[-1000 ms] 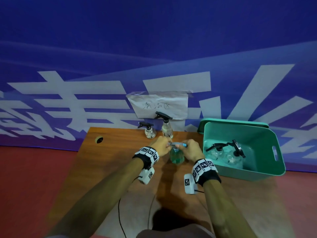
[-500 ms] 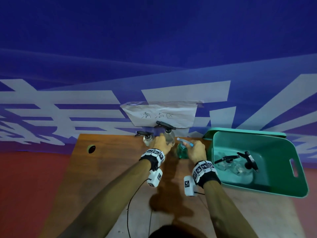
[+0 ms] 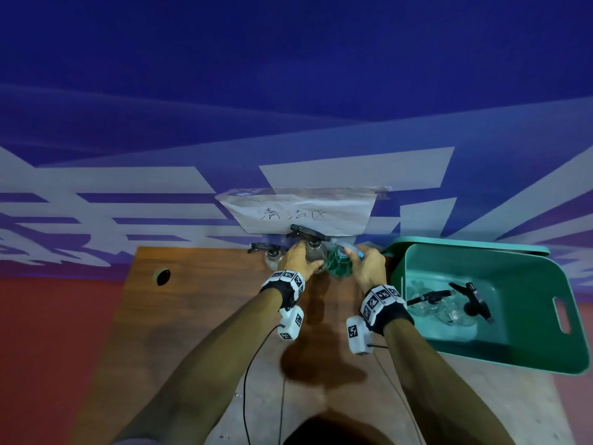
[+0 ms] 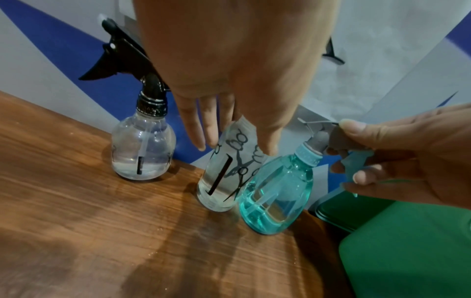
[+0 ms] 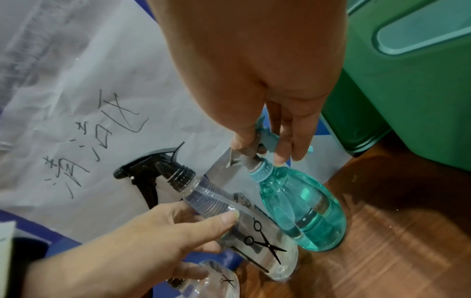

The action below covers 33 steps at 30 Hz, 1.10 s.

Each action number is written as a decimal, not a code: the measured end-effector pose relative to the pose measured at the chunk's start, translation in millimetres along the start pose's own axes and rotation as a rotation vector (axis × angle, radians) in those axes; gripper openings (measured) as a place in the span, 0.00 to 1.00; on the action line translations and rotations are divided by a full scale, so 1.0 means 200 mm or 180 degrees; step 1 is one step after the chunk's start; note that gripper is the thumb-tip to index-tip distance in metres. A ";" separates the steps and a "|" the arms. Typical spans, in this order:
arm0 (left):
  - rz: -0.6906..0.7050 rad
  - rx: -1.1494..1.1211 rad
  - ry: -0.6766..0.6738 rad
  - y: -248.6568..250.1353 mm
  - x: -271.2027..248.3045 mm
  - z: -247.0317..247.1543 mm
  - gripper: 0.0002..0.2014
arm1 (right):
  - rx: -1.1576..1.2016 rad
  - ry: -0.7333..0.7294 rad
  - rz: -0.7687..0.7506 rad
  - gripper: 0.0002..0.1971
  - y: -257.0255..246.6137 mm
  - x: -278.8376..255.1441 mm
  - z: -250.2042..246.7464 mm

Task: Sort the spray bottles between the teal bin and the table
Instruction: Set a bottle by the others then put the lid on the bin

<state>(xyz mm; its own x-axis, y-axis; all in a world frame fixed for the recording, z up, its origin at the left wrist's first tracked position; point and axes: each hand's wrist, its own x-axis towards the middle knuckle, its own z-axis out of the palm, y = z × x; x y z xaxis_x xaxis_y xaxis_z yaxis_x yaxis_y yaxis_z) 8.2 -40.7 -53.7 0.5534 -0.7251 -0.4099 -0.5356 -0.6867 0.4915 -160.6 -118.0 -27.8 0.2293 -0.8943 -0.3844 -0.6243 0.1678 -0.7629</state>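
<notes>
A teal spray bottle (image 3: 339,266) (image 5: 303,209) stands at the back of the wooden table (image 3: 199,316), leaning against a tall clear bottle (image 4: 224,181) (image 5: 257,236) printed with scissors. My right hand (image 3: 357,256) (image 5: 265,149) pinches the teal bottle's spray head. My left hand (image 3: 306,256) (image 4: 229,145) holds the tall clear bottle, thumb in front and fingers behind. A small round clear bottle (image 4: 144,153) (image 3: 272,256) stands to the left. The teal bin (image 3: 526,354) at the right holds two clear bottles (image 3: 449,305) with black heads, lying down.
A paper sign (image 3: 301,213) with handwriting hangs on the blue backdrop just behind the bottles. A cable hole (image 3: 162,277) sits in the table's far left. Wrist-camera cables (image 3: 247,380) trail over the near part of the table. The bin's wall stands close beside the teal bottle.
Both hands carried the teal bottle from mid-table to the back, beside the clear bottles. My left hand left it and now holds the tall clear bottle.
</notes>
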 end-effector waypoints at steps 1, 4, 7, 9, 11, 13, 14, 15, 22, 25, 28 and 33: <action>0.0006 -0.0018 0.0037 0.00 0.00 0.00 0.30 | 0.0018 -0.0009 -0.0067 0.14 0.00 0.00 0.00; 0.0030 -0.0060 0.0075 0.01 0.00 0.00 0.23 | 0.0074 -0.0067 -0.0195 0.10 0.00 0.00 0.00; 0.0046 0.0049 0.0111 0.01 -0.01 -0.01 0.22 | -0.0064 -0.0101 -0.0262 0.10 -0.02 0.02 -0.02; 0.0046 0.0154 0.0151 0.02 -0.03 -0.01 0.20 | -0.0195 -0.0211 -0.0227 0.13 -0.02 0.04 -0.03; 0.0020 0.0228 0.0175 0.03 -0.04 -0.02 0.19 | -0.0204 -0.0389 -0.0091 0.18 -0.01 0.08 -0.03; -0.0027 0.0298 0.0156 0.03 -0.05 -0.04 0.19 | -0.0163 -0.0532 0.0026 0.22 -0.02 0.11 -0.04; -0.0052 0.0334 0.0141 0.03 -0.05 -0.04 0.20 | -0.0128 -0.0571 0.0041 0.20 -0.04 0.11 -0.04; -0.0069 0.0370 0.0136 0.02 -0.05 -0.05 0.20 | -0.0074 -0.0609 0.0037 0.15 -0.06 0.11 -0.05; -0.0135 0.0479 0.0159 0.00 -0.07 -0.09 0.19 | 0.0254 -0.0763 0.0003 0.08 -0.08 0.14 -0.07; -0.0127 0.0544 0.0171 0.00 -0.07 -0.11 0.20 | 0.0259 -0.0852 -0.0068 0.09 -0.06 0.14 -0.06; -0.0136 0.0581 0.0186 -0.01 -0.07 -0.11 0.20 | 0.0201 -0.0892 -0.0088 0.09 -0.07 0.14 -0.02; -0.0190 0.0633 0.0207 -0.03 -0.08 -0.14 0.23 | 0.0122 -0.0778 -0.0129 0.08 -0.10 0.13 0.02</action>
<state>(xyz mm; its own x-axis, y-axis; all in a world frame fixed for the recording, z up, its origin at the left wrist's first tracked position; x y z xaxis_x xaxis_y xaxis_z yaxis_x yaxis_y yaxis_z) 19.8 -23.8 -28.2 0.6245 -0.6823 -0.3802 -0.6123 -0.7298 0.3039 -138.6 -143.2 -24.1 0.4304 -0.7744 -0.4637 -0.5832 0.1536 -0.7977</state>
